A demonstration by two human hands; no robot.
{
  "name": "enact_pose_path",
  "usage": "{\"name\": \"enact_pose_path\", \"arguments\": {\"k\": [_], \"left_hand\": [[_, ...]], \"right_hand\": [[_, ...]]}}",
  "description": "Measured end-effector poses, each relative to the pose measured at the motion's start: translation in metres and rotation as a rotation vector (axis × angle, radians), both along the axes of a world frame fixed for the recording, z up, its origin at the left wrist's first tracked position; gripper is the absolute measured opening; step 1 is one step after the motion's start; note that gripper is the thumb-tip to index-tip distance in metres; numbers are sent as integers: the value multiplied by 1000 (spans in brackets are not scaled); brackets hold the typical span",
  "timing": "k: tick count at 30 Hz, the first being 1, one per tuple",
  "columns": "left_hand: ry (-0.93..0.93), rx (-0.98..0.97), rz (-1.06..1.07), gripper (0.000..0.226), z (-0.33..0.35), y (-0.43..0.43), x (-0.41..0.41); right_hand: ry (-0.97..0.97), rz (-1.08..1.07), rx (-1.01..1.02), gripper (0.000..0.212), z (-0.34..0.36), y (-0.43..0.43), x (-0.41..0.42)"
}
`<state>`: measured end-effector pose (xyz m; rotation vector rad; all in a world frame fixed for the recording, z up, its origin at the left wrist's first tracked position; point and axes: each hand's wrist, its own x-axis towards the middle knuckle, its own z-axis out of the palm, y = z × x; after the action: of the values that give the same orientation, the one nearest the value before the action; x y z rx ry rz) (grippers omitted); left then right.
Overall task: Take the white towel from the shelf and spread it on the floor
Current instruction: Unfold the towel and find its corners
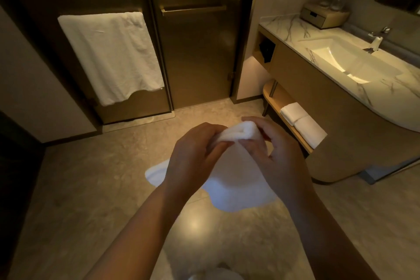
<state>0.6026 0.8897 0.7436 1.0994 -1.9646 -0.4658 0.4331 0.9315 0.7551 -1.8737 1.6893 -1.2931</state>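
Already the white towel is off the shelf and held up in front of the person, above the floor. The left hand and the right hand each pinch its top edge, close together, and the cloth hangs loose below them. Spreading is what remains: the hands need to part and lower the cloth flat. Two folded towels lie on the shelf under the sink. A large towel hangs on the door rail. The floor below looks bare, so nothing seems to block the way.
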Motion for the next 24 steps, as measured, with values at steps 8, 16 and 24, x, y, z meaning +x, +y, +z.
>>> {"name": "enact_pose_path", "arguments": {"k": [8,16,24], "left_hand": [[-69,78,-10,24,0,-5,6],[-158,240,27,10,-14,-9,19],[-288,91,-83,22,-10,-10,1]], "right_hand": [[-108,-75,-2,27,1,-4,3],[-124,-167,-52,16,9,-6,-15],[590,-156,-4,51,11,0,-19]]}}
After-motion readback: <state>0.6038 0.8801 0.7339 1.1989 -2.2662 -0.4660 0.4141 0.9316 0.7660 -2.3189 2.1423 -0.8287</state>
